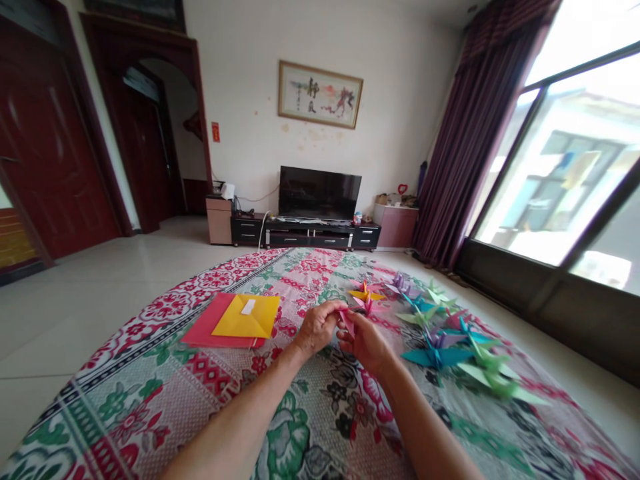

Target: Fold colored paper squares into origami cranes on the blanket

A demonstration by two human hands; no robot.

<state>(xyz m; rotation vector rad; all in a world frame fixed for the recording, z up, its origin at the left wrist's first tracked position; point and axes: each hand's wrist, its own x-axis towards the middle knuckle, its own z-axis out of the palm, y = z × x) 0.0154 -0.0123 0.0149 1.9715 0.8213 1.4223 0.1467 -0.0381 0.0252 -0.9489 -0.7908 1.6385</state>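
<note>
My left hand (316,325) and my right hand (364,341) meet over a flowered cloth (150,393). Both pinch a small folded pink paper (347,320) between their fingertips. Just beyond the hands lie finished paper cranes: a yellow one (366,294), a pink one (369,305), a purple one (400,283). More cranes in green (493,373) and blue (436,355) spread to the right of my right hand. To the left of my left hand lies a stack of flat paper sheets, yellow (247,316) on top of red (206,328).
The cloth covers a large surface in a living room with a pale tiled floor (75,293). A television (319,193) on a low dark cabinet stands at the far wall. Dark curtains (470,133) and a big window are on the right, dark red doors (50,153) on the left.
</note>
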